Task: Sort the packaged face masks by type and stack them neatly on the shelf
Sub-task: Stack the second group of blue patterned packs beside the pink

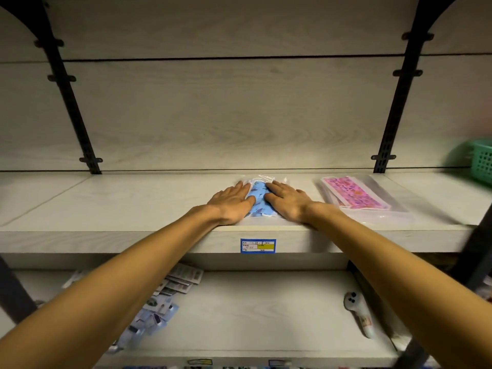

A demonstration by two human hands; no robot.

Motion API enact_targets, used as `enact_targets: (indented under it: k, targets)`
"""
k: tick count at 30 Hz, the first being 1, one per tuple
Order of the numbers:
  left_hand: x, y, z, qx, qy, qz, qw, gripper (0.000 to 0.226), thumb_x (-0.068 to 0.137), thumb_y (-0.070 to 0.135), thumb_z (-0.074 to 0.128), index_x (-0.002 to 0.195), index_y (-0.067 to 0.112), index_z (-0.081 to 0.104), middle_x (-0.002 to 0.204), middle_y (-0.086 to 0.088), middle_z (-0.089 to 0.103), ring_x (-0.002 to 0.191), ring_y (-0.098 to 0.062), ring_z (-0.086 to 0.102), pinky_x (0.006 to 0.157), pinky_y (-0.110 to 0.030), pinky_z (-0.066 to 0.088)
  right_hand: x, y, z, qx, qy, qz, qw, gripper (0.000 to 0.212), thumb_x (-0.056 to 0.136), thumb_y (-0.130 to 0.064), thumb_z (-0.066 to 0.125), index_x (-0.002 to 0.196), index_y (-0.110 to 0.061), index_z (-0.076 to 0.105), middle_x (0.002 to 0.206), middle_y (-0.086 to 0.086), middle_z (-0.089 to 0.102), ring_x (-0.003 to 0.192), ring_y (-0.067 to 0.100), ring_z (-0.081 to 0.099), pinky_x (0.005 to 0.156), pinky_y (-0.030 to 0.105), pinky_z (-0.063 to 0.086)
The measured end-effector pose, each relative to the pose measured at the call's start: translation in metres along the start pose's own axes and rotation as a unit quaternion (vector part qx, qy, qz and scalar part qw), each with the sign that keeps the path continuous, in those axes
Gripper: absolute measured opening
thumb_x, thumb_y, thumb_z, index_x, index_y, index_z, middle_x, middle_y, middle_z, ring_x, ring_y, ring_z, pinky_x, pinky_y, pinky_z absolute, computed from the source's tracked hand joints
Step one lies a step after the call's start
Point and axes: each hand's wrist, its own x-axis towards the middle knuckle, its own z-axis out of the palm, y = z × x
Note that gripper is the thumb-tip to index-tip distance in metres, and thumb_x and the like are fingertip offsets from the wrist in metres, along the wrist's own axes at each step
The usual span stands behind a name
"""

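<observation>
Where the blue patterned mask pack [257, 201] lies in its clear wrapper near the front edge of the shelf [133, 206], both hands press flat on it with straight fingers: the left hand [232, 202] on its left side, the right hand [286, 201] on its right, thumbs nearly meeting over the blue print. Just to the right, apart from it, sits a stack of pink patterned mask packs [356, 195]. A green basket [479, 161] stands at the far right. A blue-bordered label [257, 245] is stuck on the shelf's front face. Small packets [165, 296] lie scattered on the lower shelf [266, 315].
</observation>
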Motion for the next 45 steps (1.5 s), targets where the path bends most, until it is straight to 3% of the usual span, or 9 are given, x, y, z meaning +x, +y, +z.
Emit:
enact_targets:
  k: [5,10,15,18,24,30,34,39,45]
  targets:
    - [-0.008,-0.008,-0.019,-0.183,0.036,0.004,0.982,0.062,0.107,0.053,0.022,0.161,0.030,0.002,0.168,0.012,-0.010,0.154,-0.009,-0.005,0.124,-0.032,-0.002,-0.002,0.001,-0.015,0.226,0.027,0.011,0.974,0.064,0.104,-0.050,0.038,0.159,-0.022,0.021,0.166,0.005,0.020,0.151,0.024,0.023,0.124,0.044,0.019]
    - [-0.031,-0.025,-0.040,-0.025,0.082,0.006,0.996,0.059,0.108,0.046,0.015,0.162,0.026,0.006,0.169,0.009,-0.003,0.155,-0.010,-0.001,0.123,-0.029,-0.001,-0.003,-0.016,-0.031,-0.035,0.080,-0.017,0.996,0.065,0.105,-0.054,0.024,0.160,-0.020,0.018,0.168,0.000,0.008,0.155,0.019,0.002,0.124,0.047,0.006]
    - [-0.074,-0.055,-0.051,0.072,0.115,-0.011,0.991,0.064,0.106,0.053,0.020,0.162,0.024,0.010,0.170,0.000,0.000,0.156,-0.021,0.004,0.126,-0.038,0.005,-0.009,-0.080,-0.015,-0.078,0.093,-0.064,0.990,0.068,0.104,-0.056,0.024,0.159,-0.017,0.018,0.168,0.003,0.010,0.155,0.022,0.001,0.124,0.047,0.003]
    - [-0.114,-0.094,-0.056,0.150,0.153,-0.010,0.977,0.062,0.105,0.053,0.028,0.157,0.019,0.028,0.166,-0.008,0.021,0.149,-0.029,0.030,0.118,-0.044,0.030,-0.011,-0.132,0.001,-0.097,0.121,-0.120,0.981,0.059,0.104,-0.048,0.034,0.154,-0.016,0.034,0.163,0.007,0.028,0.152,0.026,0.017,0.121,0.046,0.016]
    - [-0.218,-0.208,-0.082,0.149,0.274,0.002,0.950,0.043,0.099,0.044,0.044,0.135,0.024,0.055,0.127,0.000,0.067,0.106,-0.027,0.065,0.087,-0.039,0.051,-0.026,-0.254,0.041,-0.075,0.196,-0.198,0.957,0.038,0.099,-0.032,0.047,0.134,-0.022,0.056,0.139,0.003,0.058,0.127,0.027,0.052,0.095,0.037,0.045]
    - [-0.314,-0.325,-0.106,0.099,0.350,-0.018,0.932,0.019,0.095,0.040,0.050,0.101,0.029,0.065,0.080,0.008,0.070,0.072,-0.018,0.066,0.076,-0.037,0.058,-0.041,-0.381,0.083,-0.178,0.220,-0.262,0.923,0.028,0.097,-0.041,0.042,0.097,-0.022,0.062,0.098,0.002,0.069,0.082,0.029,0.065,0.068,0.033,0.048]
    - [-0.347,-0.399,-0.114,0.100,0.283,-0.093,0.949,0.021,0.093,0.034,0.055,0.107,0.021,0.065,0.094,-0.001,0.070,0.082,-0.025,0.066,0.077,-0.041,0.058,-0.051,-0.435,0.103,-0.166,0.265,-0.277,0.909,0.033,0.097,-0.044,0.037,0.097,-0.022,0.061,0.092,-0.001,0.065,0.077,0.023,0.063,0.065,0.033,0.052]
    - [-0.362,-0.472,-0.127,0.129,0.246,-0.147,0.949,0.037,0.094,0.039,0.055,0.123,0.016,0.062,0.130,-0.005,0.059,0.106,-0.029,0.062,0.084,-0.038,0.052,-0.054,-0.522,0.132,-0.147,0.185,-0.396,0.887,0.023,0.096,-0.043,0.043,0.097,-0.025,0.058,0.095,-0.004,0.062,0.079,0.020,0.063,0.069,0.035,0.054]
    - [-0.367,-0.550,-0.141,0.151,0.229,-0.180,0.945,0.039,0.095,0.041,0.054,0.125,0.016,0.059,0.132,-0.006,0.055,0.115,-0.028,0.057,0.089,-0.042,0.051,-0.019,-0.618,0.159,-0.104,0.192,-0.386,0.896,0.027,0.094,-0.042,0.044,0.102,-0.024,0.061,0.100,-0.002,0.069,0.087,0.026,0.067,0.070,0.035,0.049]
